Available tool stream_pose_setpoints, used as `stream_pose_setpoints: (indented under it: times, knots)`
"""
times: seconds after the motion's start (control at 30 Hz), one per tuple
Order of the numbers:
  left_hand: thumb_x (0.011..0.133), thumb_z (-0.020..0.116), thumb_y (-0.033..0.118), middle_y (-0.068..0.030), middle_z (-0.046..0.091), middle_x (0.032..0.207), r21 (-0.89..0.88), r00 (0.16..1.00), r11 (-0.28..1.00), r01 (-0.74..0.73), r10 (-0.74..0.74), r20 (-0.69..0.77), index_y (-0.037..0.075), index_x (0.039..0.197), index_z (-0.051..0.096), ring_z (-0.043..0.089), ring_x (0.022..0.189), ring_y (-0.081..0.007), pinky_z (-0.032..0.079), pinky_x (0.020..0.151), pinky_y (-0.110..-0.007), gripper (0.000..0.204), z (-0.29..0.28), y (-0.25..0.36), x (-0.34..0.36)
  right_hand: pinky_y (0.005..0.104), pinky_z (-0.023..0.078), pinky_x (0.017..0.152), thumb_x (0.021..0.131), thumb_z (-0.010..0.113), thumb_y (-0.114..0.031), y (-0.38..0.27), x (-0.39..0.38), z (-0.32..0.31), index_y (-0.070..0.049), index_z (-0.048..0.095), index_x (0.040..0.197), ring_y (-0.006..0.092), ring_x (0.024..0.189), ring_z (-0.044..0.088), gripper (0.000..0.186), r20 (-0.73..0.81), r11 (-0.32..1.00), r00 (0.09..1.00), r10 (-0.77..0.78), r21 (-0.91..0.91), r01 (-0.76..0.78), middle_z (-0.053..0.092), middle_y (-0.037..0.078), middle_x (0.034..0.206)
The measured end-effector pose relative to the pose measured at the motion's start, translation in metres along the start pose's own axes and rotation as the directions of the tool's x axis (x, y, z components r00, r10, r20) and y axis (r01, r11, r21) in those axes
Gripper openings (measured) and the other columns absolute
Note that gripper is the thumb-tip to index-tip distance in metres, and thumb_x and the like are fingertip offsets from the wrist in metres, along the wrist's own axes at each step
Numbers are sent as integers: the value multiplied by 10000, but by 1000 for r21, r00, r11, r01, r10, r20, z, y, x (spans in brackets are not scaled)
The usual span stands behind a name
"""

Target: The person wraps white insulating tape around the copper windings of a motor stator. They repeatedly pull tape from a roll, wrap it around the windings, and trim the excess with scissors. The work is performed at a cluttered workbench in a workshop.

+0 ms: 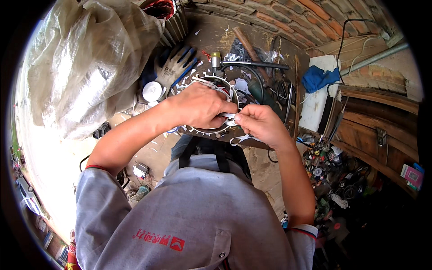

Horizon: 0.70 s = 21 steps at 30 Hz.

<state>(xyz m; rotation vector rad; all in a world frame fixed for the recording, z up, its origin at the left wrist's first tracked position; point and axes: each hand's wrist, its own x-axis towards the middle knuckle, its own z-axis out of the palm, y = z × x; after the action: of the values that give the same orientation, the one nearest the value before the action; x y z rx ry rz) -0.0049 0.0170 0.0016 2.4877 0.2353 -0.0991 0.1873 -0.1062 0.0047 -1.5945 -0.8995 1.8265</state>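
A ring-shaped metal part point(211, 131) with white tabs around its edge lies at the front of the cluttered bench. My left hand point(207, 106) is over it, fingers curled, its index finger and thumb closed on a short white strip point(229, 116) inside the ring. My right hand point(257, 122) pinches that strip at the ring's right side, thumb against index finger. A loose white band point(240, 139) hangs below my right hand. Just beyond the ring stands a metal tool with a yellow top point(215, 60). The inside of the ring is partly hidden by my left hand.
Around the bench point(207, 31) are work gloves point(171, 69), a white roll point(152, 91), a wooden handle point(246, 45), cables and paper scraps. Plastic sheeting point(81, 58) fills the upper left. A blue cloth point(317, 78) lies on a white board at right. A brick wall rises behind; tangled parts cover the lower-right floor.
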Motion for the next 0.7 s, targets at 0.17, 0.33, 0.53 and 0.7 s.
stream_pose_setpoints:
  times: [0.17, 0.33, 0.53, 0.7]
  knots:
    - [854, 633, 278, -54, 635, 804, 8, 991, 991, -137, 137, -1, 232, 1111, 657, 661, 728, -299, 527, 622, -435, 263, 1, -14, -2, 229, 391, 514, 945, 651, -176, 8, 3, 1, -3, 629, 821, 31, 598, 493, 214, -73, 979, 995, -67, -195, 52, 572, -29, 667]
    - [832, 649, 238, -55, 621, 784, 64, 981, 980, -190, 192, -16, 241, 1117, 662, 643, 688, -293, 500, 585, -429, 286, 6, -19, -4, 237, 382, 479, 934, 655, -164, 22, -1, 4, 11, 635, 814, 32, 552, 483, 213, -92, 988, 990, -109, -123, 97, 571, -32, 641]
    - [817, 650, 254, -62, 639, 809, 9, 984, 984, -176, 177, -14, 216, 1061, 669, 652, 698, -317, 505, 581, -441, 248, 5, -20, 0, 260, 385, 460, 861, 675, -112, 13, -6, 15, 21, 628, 744, 47, 509, 486, 184, -300, 952, 932, -203, -282, 117, 574, 2, 581]
    - [850, 621, 254, -93, 671, 798, -83, 996, 995, -55, 61, 70, 193, 1026, 671, 661, 739, -338, 514, 644, -463, 194, 3, -16, 6, 294, 416, 476, 809, 677, -90, 7, -11, 23, 28, 615, 706, 87, 491, 518, 168, -393, 913, 870, -296, -384, 137, 593, 83, 557]
